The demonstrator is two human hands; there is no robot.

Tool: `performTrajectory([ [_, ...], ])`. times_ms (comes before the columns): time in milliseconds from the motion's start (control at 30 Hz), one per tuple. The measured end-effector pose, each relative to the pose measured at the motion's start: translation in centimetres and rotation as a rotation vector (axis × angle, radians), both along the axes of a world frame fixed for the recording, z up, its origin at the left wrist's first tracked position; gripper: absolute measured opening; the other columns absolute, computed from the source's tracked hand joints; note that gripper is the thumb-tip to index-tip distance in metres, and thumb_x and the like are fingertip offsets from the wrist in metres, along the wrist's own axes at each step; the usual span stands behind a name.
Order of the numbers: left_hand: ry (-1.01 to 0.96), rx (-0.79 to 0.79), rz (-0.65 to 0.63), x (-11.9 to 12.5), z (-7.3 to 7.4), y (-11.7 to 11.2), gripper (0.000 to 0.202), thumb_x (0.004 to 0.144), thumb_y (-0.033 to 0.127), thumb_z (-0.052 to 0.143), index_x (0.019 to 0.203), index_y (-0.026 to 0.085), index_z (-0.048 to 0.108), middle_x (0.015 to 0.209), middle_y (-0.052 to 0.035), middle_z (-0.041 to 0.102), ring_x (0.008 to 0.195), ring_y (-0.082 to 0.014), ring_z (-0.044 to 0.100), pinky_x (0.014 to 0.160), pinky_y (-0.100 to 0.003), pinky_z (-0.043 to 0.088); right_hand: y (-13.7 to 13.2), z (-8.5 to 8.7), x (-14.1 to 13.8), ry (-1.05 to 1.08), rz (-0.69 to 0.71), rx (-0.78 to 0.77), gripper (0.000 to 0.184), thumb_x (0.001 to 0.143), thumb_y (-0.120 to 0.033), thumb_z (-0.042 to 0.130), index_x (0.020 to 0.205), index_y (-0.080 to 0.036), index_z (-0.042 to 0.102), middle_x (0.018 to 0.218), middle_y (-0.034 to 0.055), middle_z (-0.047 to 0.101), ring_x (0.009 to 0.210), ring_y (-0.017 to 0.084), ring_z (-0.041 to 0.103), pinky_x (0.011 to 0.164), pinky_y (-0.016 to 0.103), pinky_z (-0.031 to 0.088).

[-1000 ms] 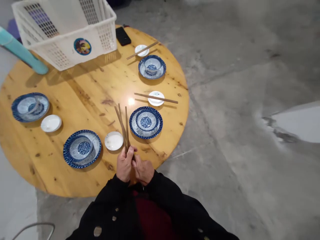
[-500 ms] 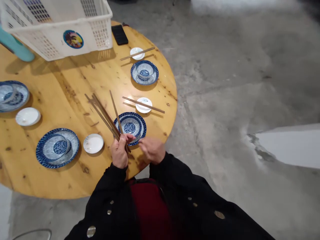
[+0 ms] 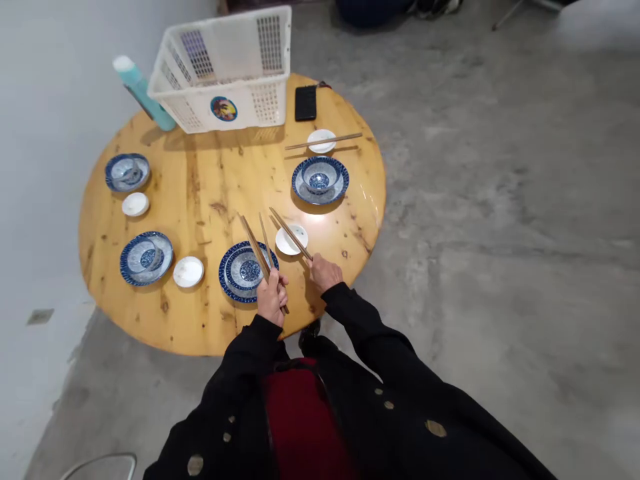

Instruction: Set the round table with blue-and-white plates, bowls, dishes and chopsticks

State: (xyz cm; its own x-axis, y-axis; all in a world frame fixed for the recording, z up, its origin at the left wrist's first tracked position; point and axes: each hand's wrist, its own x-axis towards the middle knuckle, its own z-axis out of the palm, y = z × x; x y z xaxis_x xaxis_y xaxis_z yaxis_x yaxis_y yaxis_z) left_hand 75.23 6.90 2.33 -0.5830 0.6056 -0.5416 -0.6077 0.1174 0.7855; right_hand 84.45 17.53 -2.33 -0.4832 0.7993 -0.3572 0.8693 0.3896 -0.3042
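My left hand (image 3: 272, 299) is closed round several brown chopsticks (image 3: 257, 247), which slant up and away over the edge of a blue-rimmed plate (image 3: 223, 281). A smaller blue-and-white bowl (image 3: 250, 269) rests on that plate. My right hand (image 3: 325, 273) grips a pair of chopsticks (image 3: 290, 233) near their close end. Their shafts pass over a small white dish (image 3: 299, 244); whether they touch its rim I cannot tell. Farther back, another small white dish (image 3: 321, 135) has chopsticks (image 3: 345, 138) lying across it, behind a blue plate with a bowl (image 3: 320, 180).
On the round wooden table (image 3: 200, 200) stand a white plastic basket (image 3: 250, 107), a turquoise bottle (image 3: 145, 93) and a black phone (image 3: 305, 103). Blue plates with bowls (image 3: 146, 259) (image 3: 127, 172) and white dishes (image 3: 189, 272) (image 3: 135, 204) sit on the left. A wall (image 3: 50, 167) is beyond.
My right hand has taken hold of the chopsticks that lay across the nearer white dish, and they now point another way. My left hand still holds its bundle. The view has shifted.
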Motion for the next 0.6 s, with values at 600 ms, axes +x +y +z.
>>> performTrajectory([
  [600,0.054,0.094,-0.221,1.6,-0.2,4.0,0.055,0.062,0.062,0.08,0.074,0.012,0.06,0.06,0.0021,0.059,0.044,-0.0036,0.045,0.042,-0.017,0.033,-5.3,0.5,3.3,0.377,0.102,0.172,0.043,0.102,-0.031,0.026,0.121,-0.012,0.059,0.079,0.0088,0.071,0.06,0.018,0.065,0.055,0.026,0.039],
])
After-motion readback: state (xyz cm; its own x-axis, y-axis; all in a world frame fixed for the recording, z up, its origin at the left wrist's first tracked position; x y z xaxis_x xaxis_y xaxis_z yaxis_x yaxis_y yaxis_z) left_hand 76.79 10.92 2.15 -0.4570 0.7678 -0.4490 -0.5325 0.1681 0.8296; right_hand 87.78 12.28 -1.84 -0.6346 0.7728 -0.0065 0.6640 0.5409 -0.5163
